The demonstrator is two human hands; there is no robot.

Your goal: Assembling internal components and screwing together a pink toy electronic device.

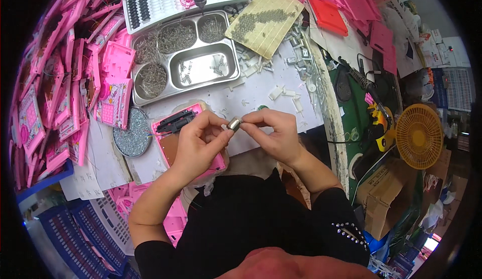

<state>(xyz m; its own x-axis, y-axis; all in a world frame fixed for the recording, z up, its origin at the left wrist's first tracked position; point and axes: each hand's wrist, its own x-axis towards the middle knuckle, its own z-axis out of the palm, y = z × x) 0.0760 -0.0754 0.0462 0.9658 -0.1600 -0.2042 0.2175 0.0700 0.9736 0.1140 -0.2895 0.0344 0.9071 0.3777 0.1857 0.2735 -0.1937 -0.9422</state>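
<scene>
Small silver cylindrical part [234, 124]: pinched between fingertips of left hand [201, 141] and right hand [273, 136], both closed on it, held above the bench [261, 95]. Pink toy housing [173, 143]: open, under the left hand. Steel compartment tray [228, 48]: small metal parts, behind. Round dish of screws [131, 133]: left.
</scene>
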